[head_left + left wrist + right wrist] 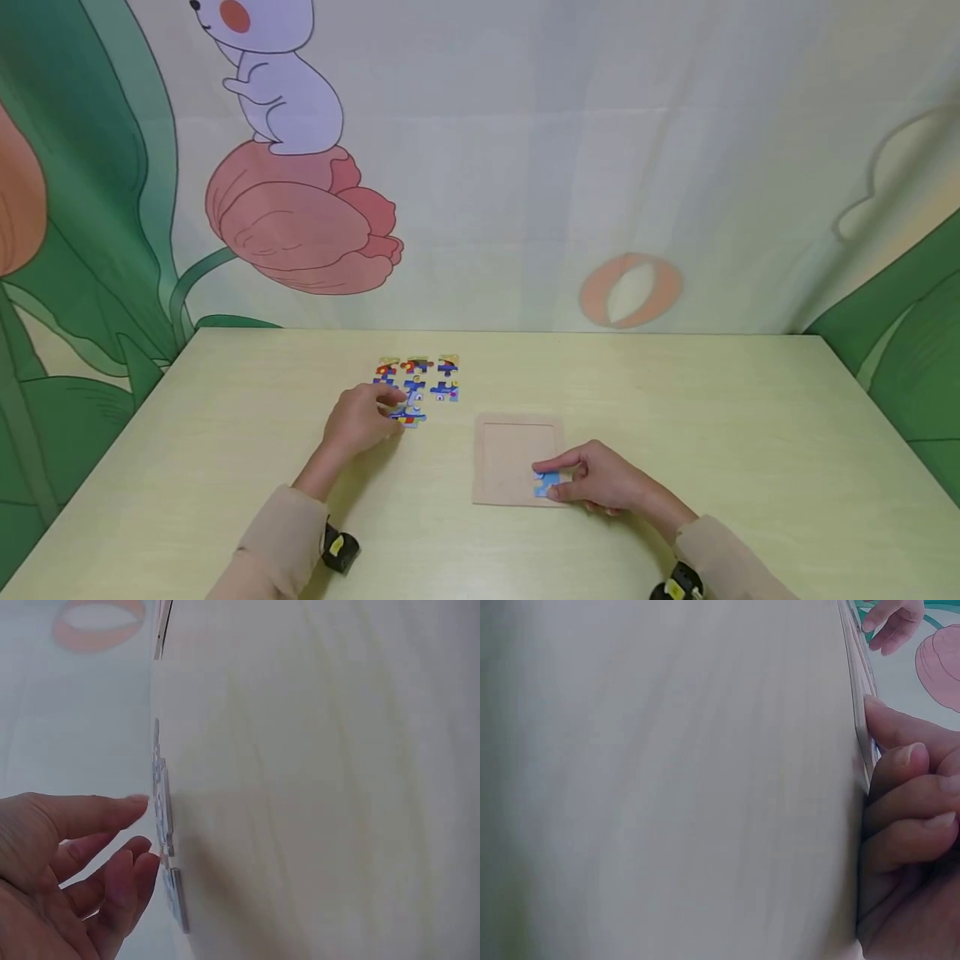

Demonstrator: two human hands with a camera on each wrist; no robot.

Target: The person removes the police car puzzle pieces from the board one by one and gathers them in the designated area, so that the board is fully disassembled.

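Note:
A light blue jigsaw piece (544, 482) lies in the lower right corner of the square wooden puzzle tray (478, 460). My right hand (609, 477) pinches this piece between thumb and index finger, the other fingers curled beneath, as the right wrist view shows. At the left, my left hand (360, 418) hovers beside a jigsaw piece (413, 413) with a colourful print. Its thumb and fingers stand apart in the left wrist view, with nothing seen between them. Several more printed jigsaw pieces (447, 364) lie in loose rows beyond, some partly hidden by the left hand.
The pale wooden table (712, 400) carries the pieces on the left and the tray near the middle. Behind its far edge hangs a printed curtain (480, 167) with a flower and a white animal. Both wrists wear black straps (341, 548).

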